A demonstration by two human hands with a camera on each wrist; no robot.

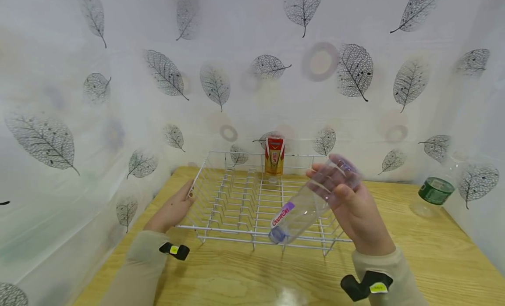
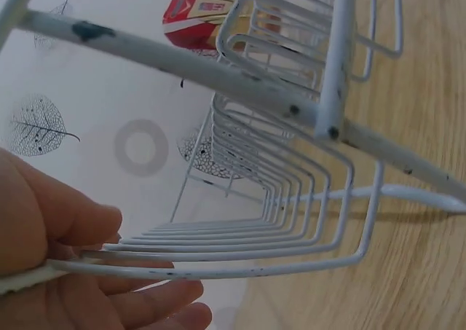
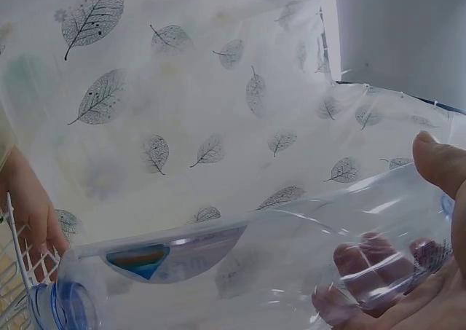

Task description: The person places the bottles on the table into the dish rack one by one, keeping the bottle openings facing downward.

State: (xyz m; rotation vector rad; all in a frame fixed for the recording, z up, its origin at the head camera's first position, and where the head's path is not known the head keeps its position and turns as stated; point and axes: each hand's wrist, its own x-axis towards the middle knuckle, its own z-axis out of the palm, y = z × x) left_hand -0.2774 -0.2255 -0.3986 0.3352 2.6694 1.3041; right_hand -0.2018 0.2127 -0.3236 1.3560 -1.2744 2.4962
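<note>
My right hand [image 1: 360, 209] holds a clear plastic bottle [image 1: 301, 214] by its base end, over the right part of a white wire dish rack [image 1: 252, 232]. The bottle tilts, its blue neck end pointing down and left, and carries a pink-and-purple label. In the right wrist view, the fingers [image 3: 375, 268] show through the clear wall. My left hand [image 1: 173, 209] is at the rack's left side. There, in the left wrist view, the thumb [image 2: 80, 213] lies over a top wire with the fingers beneath it.
A red-and-gold carton [image 1: 274, 157] stands upright at the back of the rack. Another clear bottle, with a green label [image 1: 436, 190], stands at the far right of the wooden table [image 1: 236, 279]. A leaf-patterned sheet [image 1: 244, 30] hangs behind and on both sides.
</note>
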